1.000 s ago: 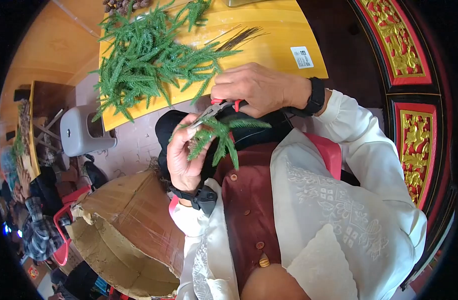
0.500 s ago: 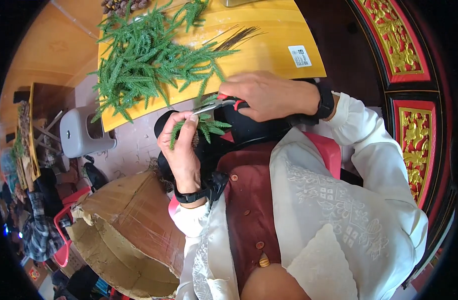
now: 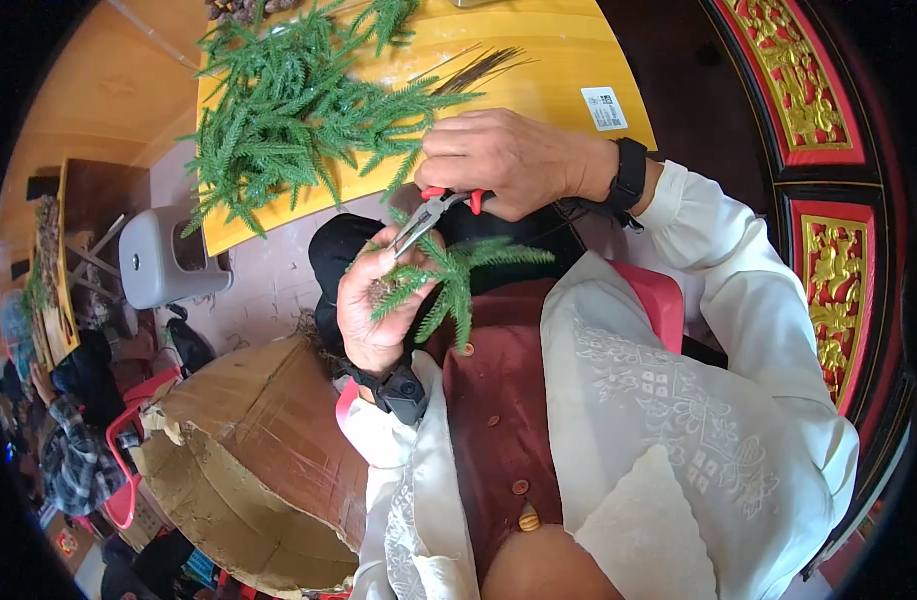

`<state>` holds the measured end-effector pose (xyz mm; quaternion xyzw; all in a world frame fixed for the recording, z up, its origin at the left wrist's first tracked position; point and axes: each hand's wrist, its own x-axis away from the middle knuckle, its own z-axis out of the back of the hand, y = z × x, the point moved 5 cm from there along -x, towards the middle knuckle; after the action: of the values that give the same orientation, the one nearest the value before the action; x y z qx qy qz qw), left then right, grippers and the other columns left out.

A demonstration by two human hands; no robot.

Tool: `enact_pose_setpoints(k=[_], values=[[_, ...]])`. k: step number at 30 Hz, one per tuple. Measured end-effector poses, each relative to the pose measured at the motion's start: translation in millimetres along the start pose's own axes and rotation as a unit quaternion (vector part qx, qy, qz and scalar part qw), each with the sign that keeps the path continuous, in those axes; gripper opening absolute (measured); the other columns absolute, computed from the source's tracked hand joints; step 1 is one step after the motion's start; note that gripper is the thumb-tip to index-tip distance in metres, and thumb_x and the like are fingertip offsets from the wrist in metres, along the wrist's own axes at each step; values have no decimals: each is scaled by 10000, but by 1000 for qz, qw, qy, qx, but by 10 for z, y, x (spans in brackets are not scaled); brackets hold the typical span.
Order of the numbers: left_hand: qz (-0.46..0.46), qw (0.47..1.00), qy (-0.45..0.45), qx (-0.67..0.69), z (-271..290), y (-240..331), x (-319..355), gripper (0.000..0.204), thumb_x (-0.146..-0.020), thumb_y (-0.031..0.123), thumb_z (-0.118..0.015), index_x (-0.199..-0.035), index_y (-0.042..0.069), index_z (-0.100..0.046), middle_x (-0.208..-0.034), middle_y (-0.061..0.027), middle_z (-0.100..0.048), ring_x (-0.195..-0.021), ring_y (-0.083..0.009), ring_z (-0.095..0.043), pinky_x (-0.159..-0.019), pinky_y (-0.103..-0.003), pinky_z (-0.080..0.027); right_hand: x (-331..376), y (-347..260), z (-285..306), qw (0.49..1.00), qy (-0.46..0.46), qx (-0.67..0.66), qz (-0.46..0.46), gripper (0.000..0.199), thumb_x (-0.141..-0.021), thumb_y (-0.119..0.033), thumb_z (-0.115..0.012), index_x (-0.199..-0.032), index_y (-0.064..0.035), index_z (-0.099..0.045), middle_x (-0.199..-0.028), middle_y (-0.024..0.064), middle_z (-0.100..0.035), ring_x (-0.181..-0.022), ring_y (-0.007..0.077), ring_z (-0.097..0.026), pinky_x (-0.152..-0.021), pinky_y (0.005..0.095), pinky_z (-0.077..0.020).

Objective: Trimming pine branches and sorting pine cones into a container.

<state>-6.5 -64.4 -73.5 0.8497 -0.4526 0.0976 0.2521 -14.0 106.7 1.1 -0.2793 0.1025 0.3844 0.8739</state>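
Note:
Red-handled long-nose pliers (image 3: 433,212) are gripped in my right hand (image 3: 508,160), whose fingers wrap round the handles. Their metal jaws point down and left, reaching the thumb and fingers of my left hand (image 3: 373,305). That hand is closed on a green artificial pine sprig (image 3: 456,280), with its needled tips spreading out to the right above my lap. A brownish piece, partly hidden by the fingers, lies in the left palm at the sprig's base; I cannot make out exactly what it is. Whether the jaws are clamped on anything is hidden.
A yellow table (image 3: 568,65) ahead bears a heap of artificial pine sprigs (image 3: 278,120), thin brown wires (image 3: 478,70) and pine cones (image 3: 253,8). A grey stool (image 3: 158,260) stands to the left. An open cardboard box (image 3: 268,430) sits by my left arm. Another person's plaid sleeve (image 3: 73,450) shows far left.
My left hand has turned and shifted slightly lower, swinging the sprig out to the right so more shows. The pliers now point more steeply down, with my right hand moved a little left.

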Motion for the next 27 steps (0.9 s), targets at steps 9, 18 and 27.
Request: enact_pose_setpoints(k=[9,18,27], values=[[-305,848,213,-379,-171,293,71,65,-834,56,-659,-889,29,-636,-743,56,-576,-638,-18,-472,-590,-163,-365,151,-170,-137,948,-79,-103,-291,182,-697,-32,-587,-864,25,-541,-670,236,-563,-682,444,-551,-608,486,-422],[-305,825,236,-412,-174,301,105,24,-835,46,-662,-834,22,-659,-729,53,-588,-648,-20,-486,-591,-164,-369,186,-179,-103,943,-98,-51,-315,230,-711,-57,-609,-924,15,-560,-754,228,-597,-752,433,-573,-651,481,-441],[-230,920,177,-265,-75,267,51,77,-828,60,-654,-886,10,-650,-824,-4,-638,-754,-67,-555,-718,-199,-415,175,64,35,980,-43,-10,-194,284,-725,-35,-618,-992,-9,-524,-857,157,-540,-863,366,-542,-719,429,-438]])
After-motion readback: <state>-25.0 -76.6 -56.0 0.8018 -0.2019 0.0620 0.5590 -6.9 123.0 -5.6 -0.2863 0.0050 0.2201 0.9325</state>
